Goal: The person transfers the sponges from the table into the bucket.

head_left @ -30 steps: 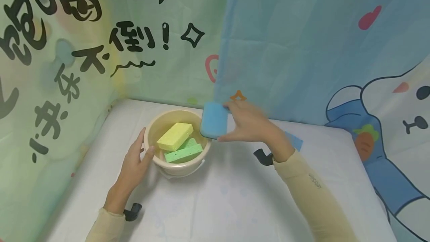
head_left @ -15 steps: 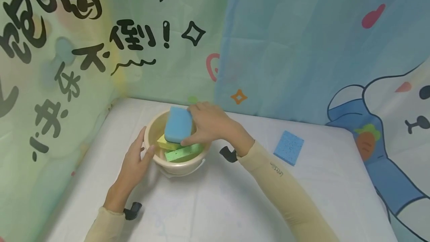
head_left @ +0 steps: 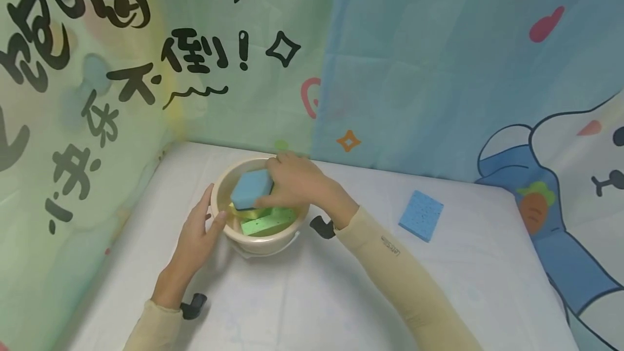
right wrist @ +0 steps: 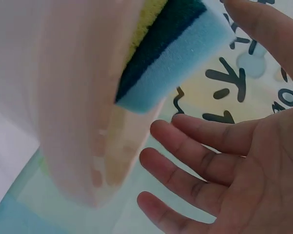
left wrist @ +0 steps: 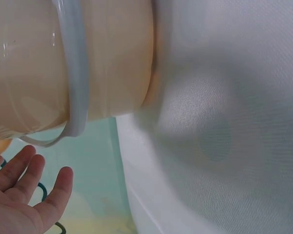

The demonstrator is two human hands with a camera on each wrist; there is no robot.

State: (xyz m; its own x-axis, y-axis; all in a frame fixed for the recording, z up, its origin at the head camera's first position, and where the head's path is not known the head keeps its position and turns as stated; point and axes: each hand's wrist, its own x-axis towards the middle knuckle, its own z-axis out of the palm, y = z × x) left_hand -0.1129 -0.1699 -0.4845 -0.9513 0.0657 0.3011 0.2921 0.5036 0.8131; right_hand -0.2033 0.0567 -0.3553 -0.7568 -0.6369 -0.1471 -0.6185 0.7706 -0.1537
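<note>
A cream bucket (head_left: pixel 260 245) stands on the white table, with a yellow sponge (head_left: pixel 246 213) and green sponges (head_left: pixel 265 223) inside. On top of them sits a blue sponge (head_left: pixel 252 188), tilted; the right wrist view shows its dark scouring layer. My right hand (head_left: pixel 294 180) is at the bucket's right rim beside the blue sponge. In the right wrist view its fingers (right wrist: pixel 195 161) are spread with a gap to the sponge. At the left rim rests my left hand (head_left: pixel 195 237), thumb near the edge. Its fingers lie loosely extended beside the bucket in the left wrist view.
A flat light-blue sponge (head_left: pixel 421 215) lies on the table to the right. The bucket's pale handle (left wrist: pixel 78 73) hangs down its side. Behind the table (head_left: pixel 341 291) hang printed green and blue cloths (head_left: pixel 414 69).
My right hand has carried the blue sponge left into the bucket and lowered it onto the other sponges, then let go of it. The left hand has stayed at the rim.
</note>
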